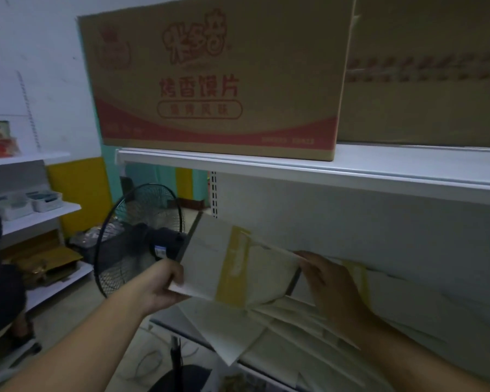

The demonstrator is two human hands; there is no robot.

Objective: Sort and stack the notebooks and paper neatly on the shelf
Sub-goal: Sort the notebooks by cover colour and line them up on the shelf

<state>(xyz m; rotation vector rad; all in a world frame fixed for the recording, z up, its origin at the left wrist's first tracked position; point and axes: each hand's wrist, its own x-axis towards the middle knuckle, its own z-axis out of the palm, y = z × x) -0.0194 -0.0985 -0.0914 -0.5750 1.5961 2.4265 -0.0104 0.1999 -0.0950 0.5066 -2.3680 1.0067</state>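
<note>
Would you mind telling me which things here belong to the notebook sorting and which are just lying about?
Job: notebook with the yellow band, gripped by the left hand and right hand; pile of notebooks and paper beneath it.
Lying about: printed cardboard box; plain cardboard box; fan; white bins.
</note>
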